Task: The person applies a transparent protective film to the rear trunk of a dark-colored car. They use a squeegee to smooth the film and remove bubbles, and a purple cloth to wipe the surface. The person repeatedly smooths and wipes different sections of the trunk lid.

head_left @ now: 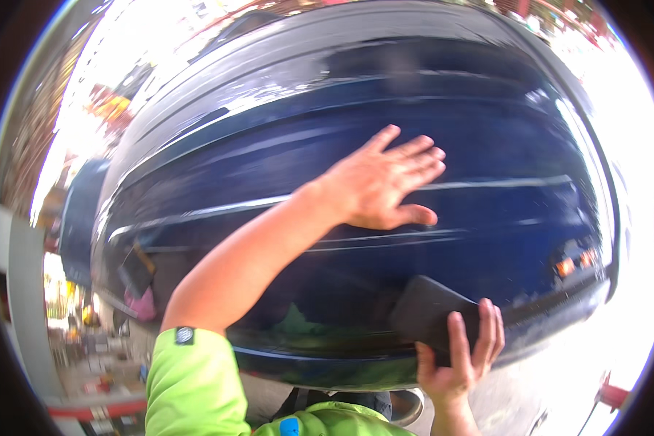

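My left hand (381, 178) is open, fingers spread over the glossy dark blue ridged vehicle panel (487, 138); whether it touches the surface, I cannot tell. My right hand (458, 356) grips a flat black rectangular pad (425, 309) at the panel's lower right edge. A pink cloth (139, 305) and a dark object (134, 272) lie near the panel's lower left corner. My left arm in a green sleeve crosses the panel from the lower left.
A blue-grey body part (80, 218) stands beyond the panel's left side. A grey post (29, 305) and a red bar (87, 413) are at the left. A red object (612, 396) is at lower right. My shoe (407, 407) shows on the concrete floor below.
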Motion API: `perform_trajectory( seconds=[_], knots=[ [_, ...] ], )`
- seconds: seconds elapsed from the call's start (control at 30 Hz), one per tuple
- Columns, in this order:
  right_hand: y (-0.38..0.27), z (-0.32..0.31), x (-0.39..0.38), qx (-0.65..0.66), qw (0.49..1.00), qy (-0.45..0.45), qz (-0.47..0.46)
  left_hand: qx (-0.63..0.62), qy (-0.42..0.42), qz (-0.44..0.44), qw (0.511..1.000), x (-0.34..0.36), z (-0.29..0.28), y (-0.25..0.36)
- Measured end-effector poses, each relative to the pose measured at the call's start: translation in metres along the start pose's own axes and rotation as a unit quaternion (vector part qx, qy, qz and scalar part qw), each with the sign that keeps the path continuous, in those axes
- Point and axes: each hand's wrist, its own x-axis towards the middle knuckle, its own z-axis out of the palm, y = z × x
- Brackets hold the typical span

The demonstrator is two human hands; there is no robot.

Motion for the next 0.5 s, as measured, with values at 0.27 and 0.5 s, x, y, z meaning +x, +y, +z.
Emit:
perform_trajectory(
  seconds=[0.27, 0.5],
  knots=[
    [-0.006, 0.005, 0.001, -0.046, 0.999, 0.006, -0.003, 0.045, 0.114, -0.215, 0.969, -0.223, -0.043, 0.011],
    [-0.016, 0.011, -0.004, -0.08, 0.996, 0.031, 0.002, 0.13, 0.19, -0.679, 0.697, -0.513, -0.039, 0.007]
  ],
)
